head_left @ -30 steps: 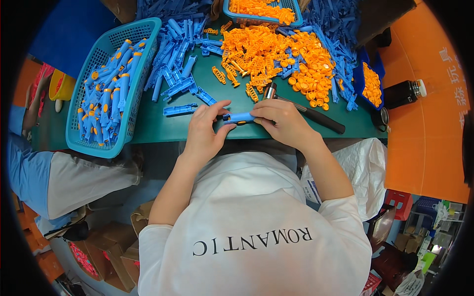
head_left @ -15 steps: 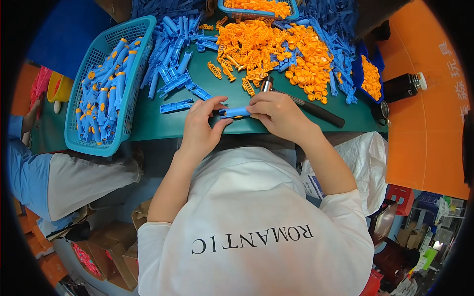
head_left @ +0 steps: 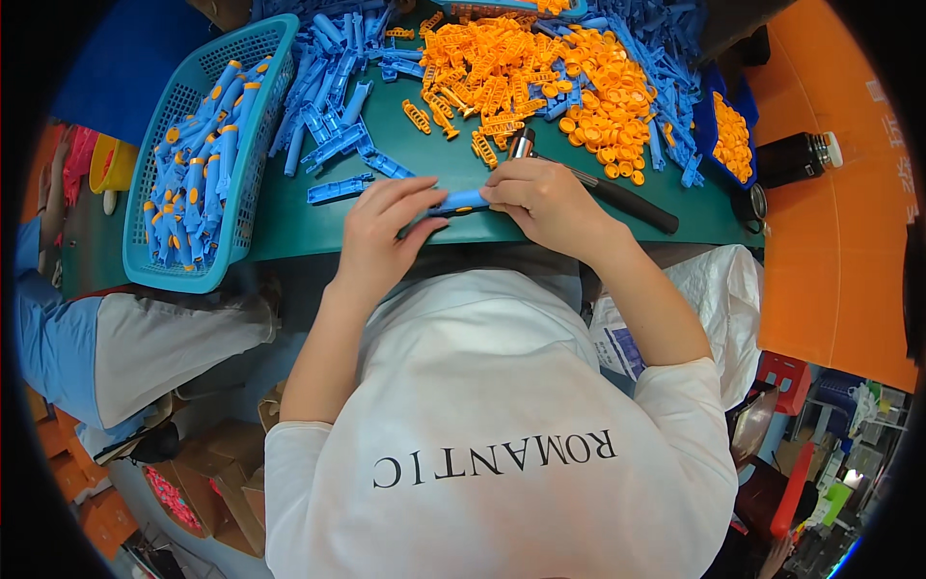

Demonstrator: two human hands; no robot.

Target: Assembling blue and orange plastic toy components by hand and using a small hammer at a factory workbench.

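Green table (head_left: pixel 318 224): right hand (head_left: pixel 546 203) pinches our tube (head_left: pixel 461 200), grip unclear for left hand (head_left: pixel 386 228), upper-left tubes (head_left: pixel 227 154) look done, top-centre parts (head_left: pixel 492 63) remain.

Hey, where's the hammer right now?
In the head view, the hammer lies right of centre on the green table, beside the right hand, just below the round orange caps.
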